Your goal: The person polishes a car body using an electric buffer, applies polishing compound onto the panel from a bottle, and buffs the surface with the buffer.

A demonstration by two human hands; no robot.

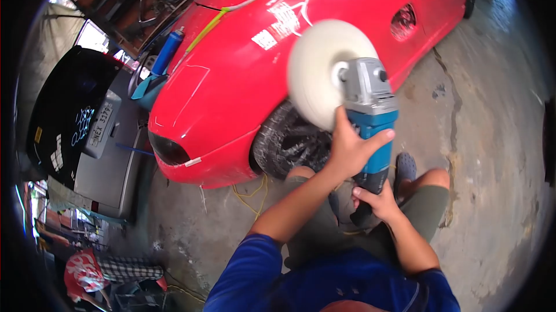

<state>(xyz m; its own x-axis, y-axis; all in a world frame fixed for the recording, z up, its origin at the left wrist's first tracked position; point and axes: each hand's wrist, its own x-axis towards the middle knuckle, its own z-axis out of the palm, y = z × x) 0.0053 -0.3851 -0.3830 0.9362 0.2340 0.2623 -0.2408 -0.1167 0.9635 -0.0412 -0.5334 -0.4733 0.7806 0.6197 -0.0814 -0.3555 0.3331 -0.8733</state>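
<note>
Both of my hands hold a blue and grey power polisher [372, 129]. My left hand [350, 148] is closed around its body just behind the metal head. Farther back, my right hand [377, 201] wraps around the black rear handle. A round white buffing pad [315, 71] on the polisher faces the red car [231, 80], over the fender above the front wheel [292, 141]. Whether the pad touches the paint, I cannot tell. Its surface looks smeared, as if spinning.
A yellow cord [255, 199] lies on the concrete floor [486, 155]. A blue spray bottle [168, 51] stands beyond the red car. At the left is a dark vehicle with a licence plate [103, 125]. Another person [87, 274] in a red top bends over at lower left.
</note>
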